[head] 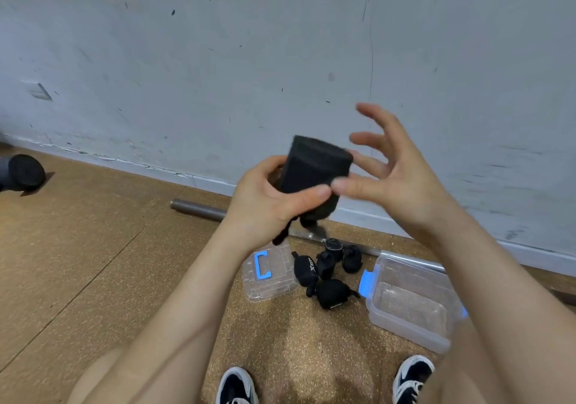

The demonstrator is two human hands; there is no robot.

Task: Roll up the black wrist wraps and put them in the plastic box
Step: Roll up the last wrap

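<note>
My left hand (271, 197) grips a black wrist wrap (311, 173) held up in front of the wall, thumb across its front; a loose black end hangs below the hand. My right hand (389, 173) is beside the wrap with fingers spread, its thumb tip touching the wrap's right side. On the cork floor below lie several rolled black wrist wraps (330, 272). The clear plastic box (411, 304) with blue latches stands open to their right. Its clear lid (269, 272) with a blue handle lies to their left.
A metal bar (199, 208) lies along the base of the scuffed white wall. A dark round object (26, 171) sits at the far left. My two shoes (237, 388) show at the bottom edge on the cork floor.
</note>
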